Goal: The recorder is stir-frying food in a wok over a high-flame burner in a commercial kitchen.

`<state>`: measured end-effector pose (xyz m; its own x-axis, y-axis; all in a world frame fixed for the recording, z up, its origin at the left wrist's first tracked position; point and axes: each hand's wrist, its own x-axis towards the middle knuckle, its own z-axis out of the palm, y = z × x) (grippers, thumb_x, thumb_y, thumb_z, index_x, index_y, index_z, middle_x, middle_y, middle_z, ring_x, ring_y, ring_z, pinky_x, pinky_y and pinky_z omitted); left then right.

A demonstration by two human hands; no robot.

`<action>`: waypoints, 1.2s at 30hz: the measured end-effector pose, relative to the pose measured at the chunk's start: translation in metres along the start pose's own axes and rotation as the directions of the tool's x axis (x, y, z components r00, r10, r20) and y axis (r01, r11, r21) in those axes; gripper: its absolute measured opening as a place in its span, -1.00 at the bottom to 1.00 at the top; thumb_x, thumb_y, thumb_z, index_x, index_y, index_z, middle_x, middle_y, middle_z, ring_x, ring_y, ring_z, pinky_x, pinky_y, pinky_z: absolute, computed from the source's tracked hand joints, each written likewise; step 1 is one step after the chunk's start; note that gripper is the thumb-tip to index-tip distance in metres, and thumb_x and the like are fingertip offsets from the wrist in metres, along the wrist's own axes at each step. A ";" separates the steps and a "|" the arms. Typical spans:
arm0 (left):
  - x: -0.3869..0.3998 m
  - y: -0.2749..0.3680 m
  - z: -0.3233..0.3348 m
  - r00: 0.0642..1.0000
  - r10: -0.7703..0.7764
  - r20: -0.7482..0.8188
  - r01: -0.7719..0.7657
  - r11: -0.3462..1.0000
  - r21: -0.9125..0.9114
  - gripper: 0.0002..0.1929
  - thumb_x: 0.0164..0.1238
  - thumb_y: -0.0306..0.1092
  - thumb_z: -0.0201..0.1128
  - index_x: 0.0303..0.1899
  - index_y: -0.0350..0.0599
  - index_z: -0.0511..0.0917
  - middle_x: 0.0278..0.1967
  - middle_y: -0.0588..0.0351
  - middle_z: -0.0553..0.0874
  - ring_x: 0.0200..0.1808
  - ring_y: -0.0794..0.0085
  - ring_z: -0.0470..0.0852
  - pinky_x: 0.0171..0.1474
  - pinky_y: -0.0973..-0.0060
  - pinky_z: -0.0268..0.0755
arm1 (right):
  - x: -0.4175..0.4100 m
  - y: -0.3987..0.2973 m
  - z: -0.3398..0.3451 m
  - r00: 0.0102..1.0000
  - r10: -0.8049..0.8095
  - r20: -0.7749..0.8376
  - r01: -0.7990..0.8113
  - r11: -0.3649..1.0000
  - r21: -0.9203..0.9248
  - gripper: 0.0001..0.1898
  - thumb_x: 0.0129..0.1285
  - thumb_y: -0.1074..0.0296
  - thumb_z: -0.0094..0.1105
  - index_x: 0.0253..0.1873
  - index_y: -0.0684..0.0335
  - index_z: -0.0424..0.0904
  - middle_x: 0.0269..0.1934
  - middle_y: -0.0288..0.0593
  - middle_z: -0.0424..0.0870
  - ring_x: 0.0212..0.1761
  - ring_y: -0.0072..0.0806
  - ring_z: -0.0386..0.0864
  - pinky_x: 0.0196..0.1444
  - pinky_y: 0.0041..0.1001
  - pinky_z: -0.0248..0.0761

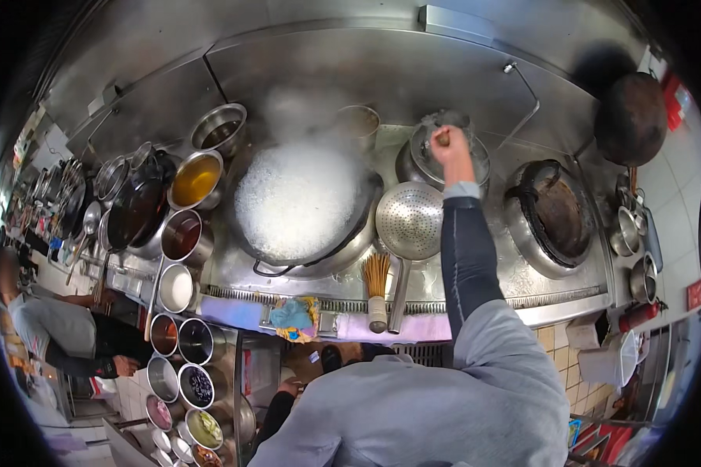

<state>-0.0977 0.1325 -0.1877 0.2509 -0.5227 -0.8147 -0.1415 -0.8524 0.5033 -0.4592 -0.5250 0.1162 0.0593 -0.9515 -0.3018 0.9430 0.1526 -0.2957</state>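
My right hand (453,150) grips a handled tool with a brown wooden handle end (442,139). It is above the round steel pot (409,163) at the back of the range, where clear liquid looks stirred up; the tool's working end cannot be made out. Below my forearm lies a perforated steel strainer (410,219), its handle toward me. Beside that handle is a bamboo wok brush (377,286). To the left, a large wok (263,254) is full of white, foaming, steaming liquid (295,204). My left hand (290,386) hangs low beside the counter, its fingers mostly hidden.
A dark empty wok (561,216) sits on the right burner. Steel pots of yellow oil (195,180) and dark liquid (182,234) line the left. Crumpled cloths (295,316) lie on the front edge. A co-worker (58,333) stands at left; a blackened wok (631,119) hangs right.
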 end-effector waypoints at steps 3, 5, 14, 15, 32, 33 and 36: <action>-0.010 0.004 0.009 1.000 0.029 0.006 -0.030 0.996 0.087 -0.68 0.33 -0.51 0.10 0.10 -0.26 0.57 -0.10 -0.11 0.74 -0.18 0.25 0.76 -0.16 0.40 0.63 | 0.005 -0.020 0.002 1.000 0.016 0.019 -0.012 0.976 -0.219 -0.88 0.24 0.59 -0.02 -0.38 0.24 0.35 -0.55 -0.24 0.41 -0.56 -0.51 0.43 -0.54 -0.54 0.42; -0.012 -0.003 0.013 0.999 0.044 0.028 -0.047 0.992 0.120 -0.68 0.34 -0.50 0.09 0.10 -0.25 0.57 -0.11 -0.09 0.74 -0.18 0.27 0.76 -0.17 0.42 0.63 | -0.007 -0.018 -0.007 0.998 -0.059 -0.019 0.045 0.900 -0.433 -0.88 0.23 0.58 0.01 -0.40 0.25 0.36 -0.57 -0.23 0.42 -0.59 -0.51 0.44 -0.61 -0.53 0.36; 0.008 -0.008 0.035 0.998 -0.044 -0.036 0.042 0.997 -0.069 -0.68 0.38 -0.48 0.05 0.11 -0.21 0.58 -0.12 -0.04 0.75 -0.22 0.32 0.76 -0.21 0.40 0.63 | -0.111 0.064 -0.135 0.869 -0.481 -0.112 0.100 0.392 -0.914 -0.82 0.28 0.51 0.05 -0.05 0.36 0.37 -0.47 -0.08 0.53 -0.58 -0.46 0.52 -0.58 -0.41 0.37; 0.016 -0.013 0.036 0.999 -0.033 -0.041 0.029 0.996 -0.088 -0.69 0.39 -0.47 0.04 0.09 -0.22 0.59 -0.12 -0.04 0.75 -0.23 0.31 0.75 -0.22 0.39 0.63 | -0.106 0.067 -0.134 0.935 -0.325 -0.144 0.092 0.611 -0.786 -0.89 0.32 0.50 0.03 -0.10 0.34 0.39 -0.47 -0.13 0.52 -0.54 -0.50 0.51 -0.55 -0.45 0.40; 0.019 -0.060 0.063 0.988 0.131 -0.083 -0.082 0.896 0.436 -0.72 0.33 -0.43 0.09 -0.03 -0.03 0.69 -0.08 -0.02 0.76 -0.11 0.23 0.73 0.01 0.35 0.55 | -0.019 -0.041 0.017 0.991 0.131 -0.034 -0.135 0.938 -0.319 -0.93 0.29 0.52 -0.04 -0.31 0.31 0.41 -0.54 -0.16 0.45 -0.59 -0.41 0.47 -0.54 -0.47 0.46; 0.018 -0.051 0.066 0.989 0.138 -0.056 -0.098 0.889 0.447 -0.72 0.33 -0.43 0.09 -0.03 -0.03 0.69 -0.08 -0.02 0.76 -0.11 0.23 0.73 0.01 0.35 0.55 | -0.025 -0.050 -0.012 0.989 0.128 -0.077 -0.149 0.852 -0.502 -0.93 0.29 0.51 -0.03 -0.30 0.30 0.42 -0.56 -0.15 0.46 -0.62 -0.40 0.46 -0.60 -0.46 0.41; -0.005 -0.003 0.059 0.998 0.049 -0.041 -0.024 0.887 0.462 -0.73 0.32 -0.44 0.09 -0.04 -0.06 0.70 -0.08 0.00 0.76 -0.11 0.24 0.73 -0.01 0.35 0.56 | -0.070 -0.041 -0.084 0.977 -0.211 0.001 0.059 0.270 -0.961 -0.92 0.27 0.49 -0.04 -0.25 0.31 0.46 -0.62 -0.11 0.47 -0.71 -0.36 0.41 -0.70 -0.37 0.26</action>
<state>-0.1551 0.1374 -0.2023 0.2832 -0.5628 -0.7765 -0.5737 -0.7483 0.3331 -0.5295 -0.4424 0.0728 -0.1412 -0.9624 -0.2320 -0.0568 0.2418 -0.9687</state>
